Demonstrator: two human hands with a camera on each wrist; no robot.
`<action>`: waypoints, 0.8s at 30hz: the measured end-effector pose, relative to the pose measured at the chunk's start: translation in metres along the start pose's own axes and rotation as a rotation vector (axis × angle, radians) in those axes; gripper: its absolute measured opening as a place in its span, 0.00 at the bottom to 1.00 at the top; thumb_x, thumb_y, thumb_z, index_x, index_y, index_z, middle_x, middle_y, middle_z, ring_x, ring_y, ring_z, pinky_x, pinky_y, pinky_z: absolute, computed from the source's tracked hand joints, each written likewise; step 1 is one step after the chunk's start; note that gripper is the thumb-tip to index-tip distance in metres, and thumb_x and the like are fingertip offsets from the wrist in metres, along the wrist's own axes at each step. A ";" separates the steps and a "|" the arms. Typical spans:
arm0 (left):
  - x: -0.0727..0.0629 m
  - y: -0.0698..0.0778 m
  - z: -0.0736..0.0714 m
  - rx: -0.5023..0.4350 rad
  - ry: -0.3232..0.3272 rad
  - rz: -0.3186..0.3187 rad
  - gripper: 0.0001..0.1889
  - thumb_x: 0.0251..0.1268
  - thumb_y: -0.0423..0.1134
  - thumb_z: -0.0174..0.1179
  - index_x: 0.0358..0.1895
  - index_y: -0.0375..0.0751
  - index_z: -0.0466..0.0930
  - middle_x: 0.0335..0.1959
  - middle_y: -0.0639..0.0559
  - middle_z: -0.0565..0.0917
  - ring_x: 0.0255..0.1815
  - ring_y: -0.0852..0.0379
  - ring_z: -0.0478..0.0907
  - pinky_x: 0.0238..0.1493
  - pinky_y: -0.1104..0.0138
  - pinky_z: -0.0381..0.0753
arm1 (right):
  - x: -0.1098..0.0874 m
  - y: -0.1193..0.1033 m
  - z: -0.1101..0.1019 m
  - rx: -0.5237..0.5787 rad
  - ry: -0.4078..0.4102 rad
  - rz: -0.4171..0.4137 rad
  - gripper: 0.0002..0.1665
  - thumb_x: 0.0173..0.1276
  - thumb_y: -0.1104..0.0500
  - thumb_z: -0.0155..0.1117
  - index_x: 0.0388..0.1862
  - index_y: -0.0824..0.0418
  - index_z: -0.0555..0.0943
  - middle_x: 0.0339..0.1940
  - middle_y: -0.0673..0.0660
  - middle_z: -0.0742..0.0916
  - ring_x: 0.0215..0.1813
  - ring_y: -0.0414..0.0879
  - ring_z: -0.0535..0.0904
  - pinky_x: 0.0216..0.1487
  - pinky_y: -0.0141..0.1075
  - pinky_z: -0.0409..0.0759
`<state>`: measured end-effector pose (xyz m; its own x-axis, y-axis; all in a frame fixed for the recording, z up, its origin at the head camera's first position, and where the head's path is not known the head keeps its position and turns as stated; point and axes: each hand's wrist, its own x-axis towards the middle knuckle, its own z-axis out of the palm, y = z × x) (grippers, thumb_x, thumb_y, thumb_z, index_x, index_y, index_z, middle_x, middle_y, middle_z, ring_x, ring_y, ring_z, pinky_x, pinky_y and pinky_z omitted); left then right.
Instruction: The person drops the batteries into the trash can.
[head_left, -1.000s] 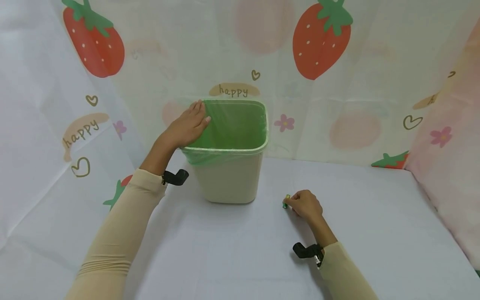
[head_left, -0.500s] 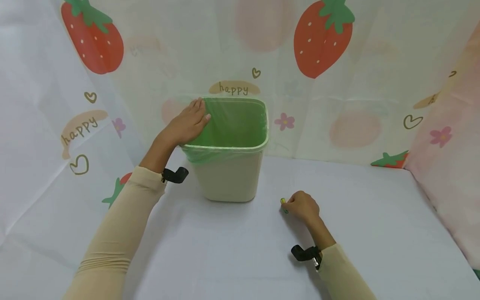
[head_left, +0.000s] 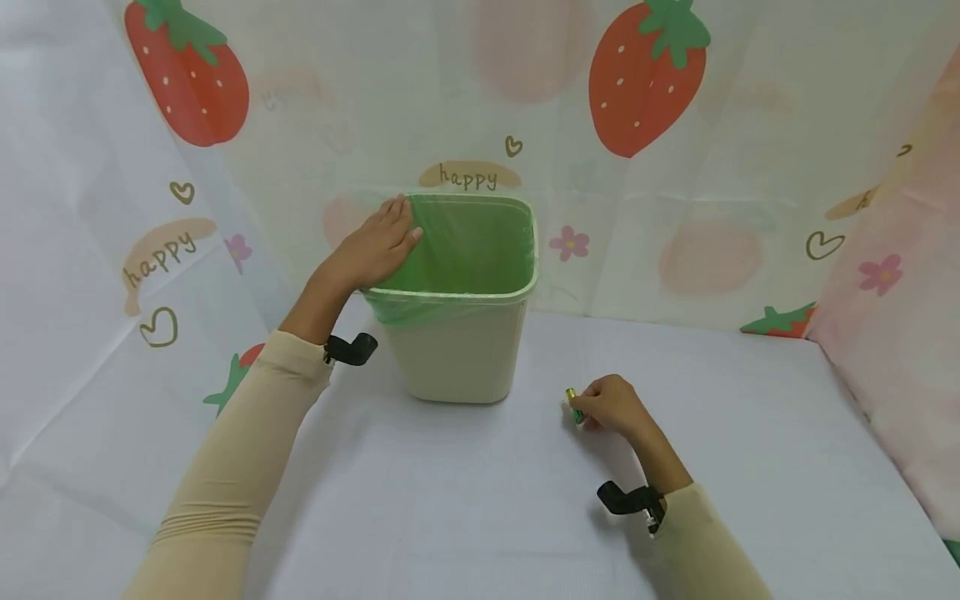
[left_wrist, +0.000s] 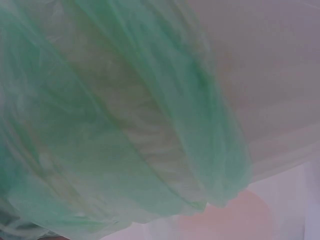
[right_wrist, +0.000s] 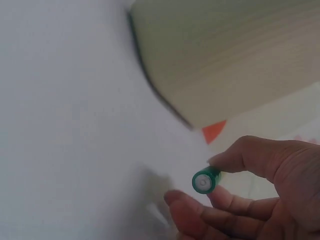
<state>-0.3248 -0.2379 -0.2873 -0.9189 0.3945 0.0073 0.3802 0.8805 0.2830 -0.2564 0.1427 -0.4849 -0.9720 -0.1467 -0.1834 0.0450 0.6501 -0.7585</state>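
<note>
In the head view my left hand (head_left: 377, 248) rests on the left rim of a cream waste bin (head_left: 459, 354), its fingers extended along the edge. A thin green bin liner (left_wrist: 115, 130) lines the bin and folds over the rim, filling much of the left wrist view. To the right of the bin, low over the white table, my right hand (head_left: 613, 405) pinches a small green and yellow battery (right_wrist: 203, 182) between thumb and fingers. The right wrist view shows the battery's silver end, facing the camera, with other fingers spread below it.
A white cloth covers the table (head_left: 450, 500). Behind the bin hangs a pale curtain (head_left: 750, 167) printed with strawberries, hearts and flowers, which also runs along the left and right sides. Each wrist carries a black camera (head_left: 351, 350).
My right hand has shifted slightly and turned the battery, whose yellow end now leans left. The right forearm has swung a little to the right. My left hand keeps its place on the rim.
</note>
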 end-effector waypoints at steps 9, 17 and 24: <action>0.001 0.001 -0.003 0.006 0.004 0.005 0.36 0.87 0.52 0.26 0.80 0.27 0.28 0.82 0.35 0.29 0.83 0.43 0.24 0.81 0.53 0.30 | -0.001 -0.020 -0.028 0.062 0.006 -0.063 0.11 0.70 0.61 0.67 0.34 0.70 0.85 0.26 0.59 0.90 0.28 0.52 0.88 0.35 0.44 0.87; 0.002 0.001 -0.002 0.000 -0.004 -0.001 0.37 0.87 0.53 0.25 0.80 0.28 0.27 0.82 0.37 0.27 0.82 0.44 0.23 0.81 0.53 0.30 | -0.009 -0.047 -0.060 0.045 0.004 -0.112 0.13 0.69 0.60 0.66 0.38 0.72 0.85 0.27 0.58 0.90 0.30 0.50 0.87 0.35 0.35 0.85; 0.001 0.000 -0.001 -0.002 -0.008 -0.005 0.36 0.87 0.52 0.26 0.80 0.27 0.28 0.82 0.36 0.28 0.82 0.43 0.23 0.81 0.53 0.30 | -0.019 -0.082 -0.092 0.056 -0.007 -0.155 0.13 0.70 0.58 0.68 0.36 0.70 0.83 0.28 0.58 0.90 0.26 0.46 0.85 0.39 0.36 0.86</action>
<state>-0.3256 -0.2375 -0.2865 -0.9199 0.3921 -0.0017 0.3754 0.8820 0.2849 -0.2624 0.1604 -0.3617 -0.9667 -0.2473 -0.0656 -0.0923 0.5765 -0.8119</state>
